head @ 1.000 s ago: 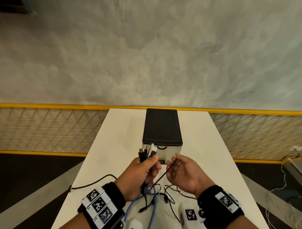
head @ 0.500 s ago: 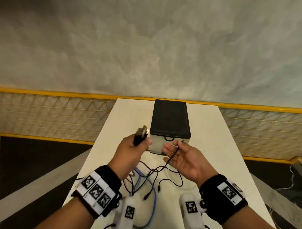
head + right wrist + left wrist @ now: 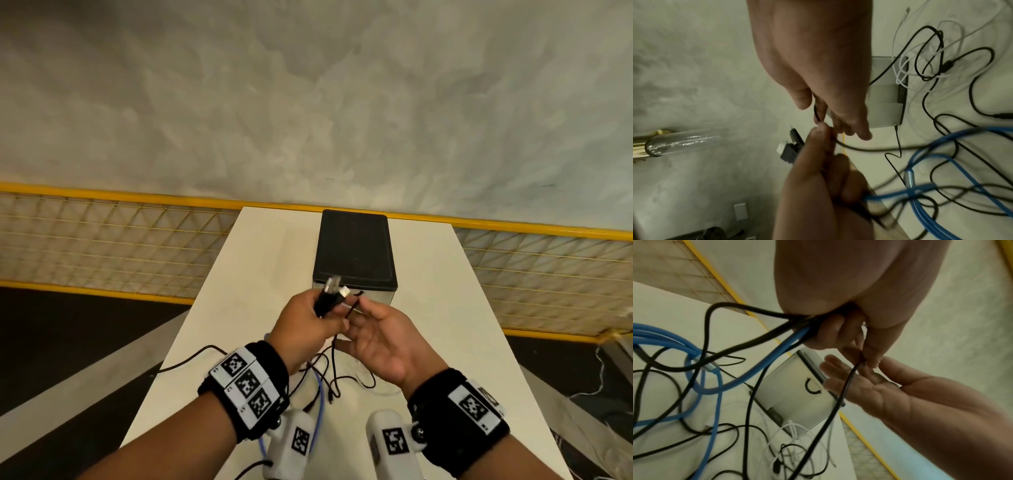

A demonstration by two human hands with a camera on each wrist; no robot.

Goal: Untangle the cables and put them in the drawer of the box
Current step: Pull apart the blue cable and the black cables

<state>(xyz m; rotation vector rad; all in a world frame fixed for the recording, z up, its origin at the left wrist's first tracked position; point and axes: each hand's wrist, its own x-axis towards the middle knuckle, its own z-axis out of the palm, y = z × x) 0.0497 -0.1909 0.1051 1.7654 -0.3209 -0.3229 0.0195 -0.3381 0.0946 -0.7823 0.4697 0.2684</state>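
Black and blue cable ends are bunching together in the left hand (image 3: pixel 305 323), whose fingers are curling round them so that the plugs (image 3: pixel 334 291) are sticking up past the knuckles, just in front of the box (image 3: pixel 354 255) near the far edge of the table (image 3: pixel 260 260). The right hand (image 3: pixel 380 339) is lying palm-up right beside it, fingers mostly straight, with a thin black cable (image 3: pixel 830 410) passing across its fingers; whether the thumb is actually pinching that cable cannot be told from these views. From the left hand's grip the cables are hanging down and towards the person, the blue cable (image 3: pixel 715 386) looping through the black ones in a loose tangle (image 3: pixel 941 146) spreading over the middle of the table towards its near edge, with a white cable (image 3: pixel 920 65) mixed in beside the box. The thin black cable is running from the meeting point of the two hands straight down into that tangle, so its long axis is lying roughly vertical, and the right hand is the nearer one to it. The likely next move is turning on this: drawing that strand away from the held bunch, sideways to the right, while the left hand is anchoring the plugs. The drawer (image 3: pixel 797 394) of the box is sitting closed, its handle facing the person, so no cable is stored yet.
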